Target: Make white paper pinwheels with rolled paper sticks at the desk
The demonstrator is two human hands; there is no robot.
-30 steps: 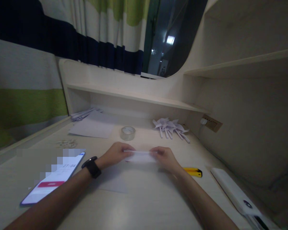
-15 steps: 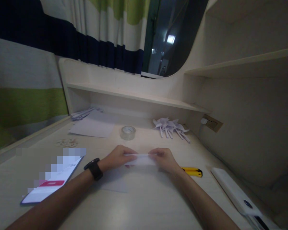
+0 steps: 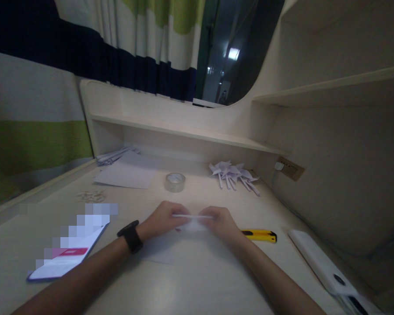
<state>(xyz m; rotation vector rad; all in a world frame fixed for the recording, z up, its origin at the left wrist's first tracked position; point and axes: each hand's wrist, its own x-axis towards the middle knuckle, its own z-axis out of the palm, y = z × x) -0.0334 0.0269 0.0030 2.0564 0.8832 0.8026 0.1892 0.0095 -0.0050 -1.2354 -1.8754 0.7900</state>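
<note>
Paper strip (image 3: 192, 217) lies crosswise, pinched between both hands.

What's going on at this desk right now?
A person is working a small white paper strip between both hands, left hand and right hand pinching its ends just above the desk. Nearby lie a yellow utility knife, a tape roll, folded paper pinwheels and a lit phone.

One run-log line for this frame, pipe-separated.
left hand: pinches paper strip | right hand: pinches same strip | strip: held over paper sheet | nearby: tape roll, yellow cutter
</note>
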